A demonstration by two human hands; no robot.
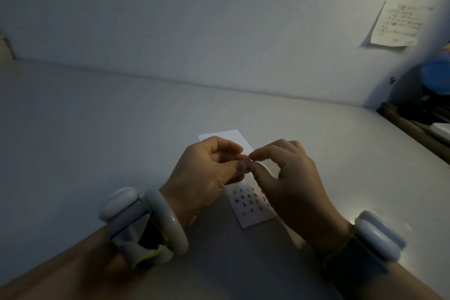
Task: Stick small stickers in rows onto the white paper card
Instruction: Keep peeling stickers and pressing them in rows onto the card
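Observation:
A long white paper card (pixel 253 212) lies on the white desk (pixel 97 129), running from the far middle toward me. Several small dark stickers (pixel 249 198) sit in rows on its near half. Both hands hover above the card's middle and hide it. My left hand (pixel 204 175) has its fingers curled, thumb and fingertips pinched together. My right hand (pixel 289 178) meets it fingertip to fingertip, its thumb and forefinger pinching at the same spot. Something tiny, probably a sticker, lies between the fingertips, too small to make out.
A white wall (pixel 219 31) rises behind the desk with paper notes (pixel 399 27) taped to it. Dark clutter and a blue object (pixel 435 80) stand past the desk's right edge. Each wrist carries a white band device.

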